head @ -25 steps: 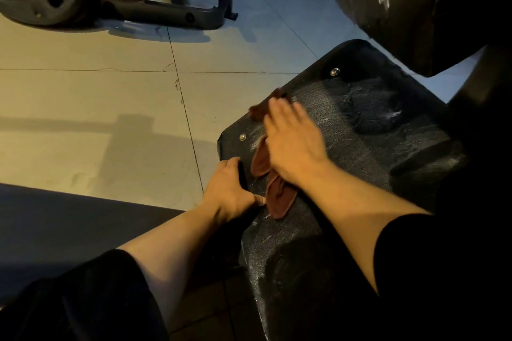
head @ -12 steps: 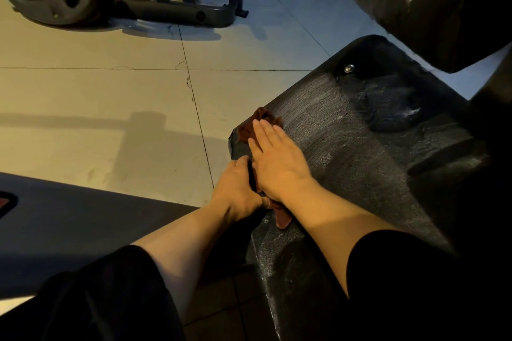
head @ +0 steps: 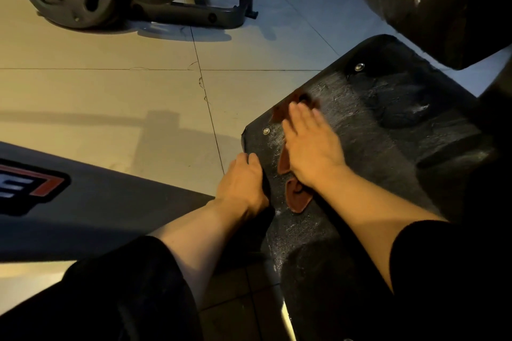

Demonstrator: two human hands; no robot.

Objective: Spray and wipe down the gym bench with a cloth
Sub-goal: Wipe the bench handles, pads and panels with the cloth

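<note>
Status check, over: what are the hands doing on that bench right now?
Right hand flat, pressing the cloth on the bench. Left hand grips the bench edge. Nothing in the way.

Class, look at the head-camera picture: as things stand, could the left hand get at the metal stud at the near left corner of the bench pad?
Probably yes. The left hand grips the bench pad at its left edge, just below the stud, with bare pad between them. The right hand and brown cloth lie to the stud's right, not across that path.
</note>
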